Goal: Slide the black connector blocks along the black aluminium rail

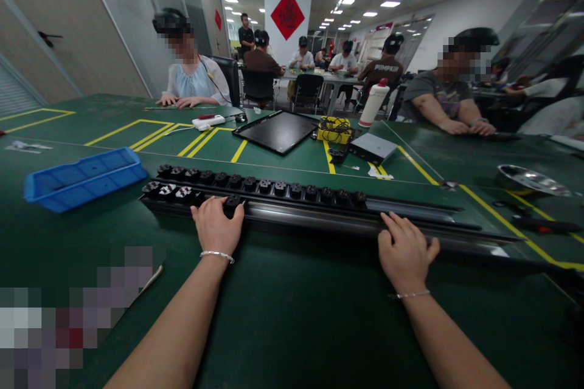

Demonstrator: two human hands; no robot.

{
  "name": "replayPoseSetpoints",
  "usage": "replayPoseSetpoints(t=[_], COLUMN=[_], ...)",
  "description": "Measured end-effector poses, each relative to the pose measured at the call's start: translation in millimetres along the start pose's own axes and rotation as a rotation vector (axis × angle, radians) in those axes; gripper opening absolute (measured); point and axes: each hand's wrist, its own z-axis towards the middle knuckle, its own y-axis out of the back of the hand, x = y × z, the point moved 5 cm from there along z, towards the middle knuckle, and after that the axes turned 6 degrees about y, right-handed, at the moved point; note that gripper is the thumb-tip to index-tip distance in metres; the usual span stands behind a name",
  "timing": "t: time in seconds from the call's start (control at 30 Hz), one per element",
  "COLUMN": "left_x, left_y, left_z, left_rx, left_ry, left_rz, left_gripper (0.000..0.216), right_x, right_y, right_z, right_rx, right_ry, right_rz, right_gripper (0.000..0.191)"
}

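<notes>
Left hand (216,226) grip around a socket module (232,200), right hand (406,250) flat, released, on the rail (319,219)

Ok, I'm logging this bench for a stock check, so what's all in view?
Rail: one, black, under both hands.
Sockets: about twenty, black, in rows on rail.
Tray: one, blue, left of rail.
Panel: one, black, behind rail.
Cable: one bundle, yellow, right of panel.
Bottle: one, white, red cap, behind cable.
Box: one, grey, beside cable.
Bowl: one, metal, far right.
Co-workers: several, seated, far side.
Left hand: on a front-row socket.
Right hand: resting on rail.
</notes>
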Motion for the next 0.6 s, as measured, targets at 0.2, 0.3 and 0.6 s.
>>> replayPoseSetpoints(t=[0.2,0.3,0.6], left_x=[-5.7,-8.2,-8.6], left_y=[2.3,4.2,3.7], left_z=[-1.5,-2.0,-2.3], left_rx=[0.0,0.005,-0.015], left_ry=[-0.069,-0.102,-0.133], left_rz=[0.077,0.127,0.171], left_gripper=[0.034,0.035,0.037], right_x=[0.3,0.8,0.4], right_y=[1.1,1.4,0.3], right_z=[0.3,0.3,-0.2], right_rx=[0.003,-0.011,-0.023], right_ry=[-0.006,-0.004,-0.008], right_rz=[0.0,0.005,-0.001], right_gripper=[0.043,0.042,0.041])
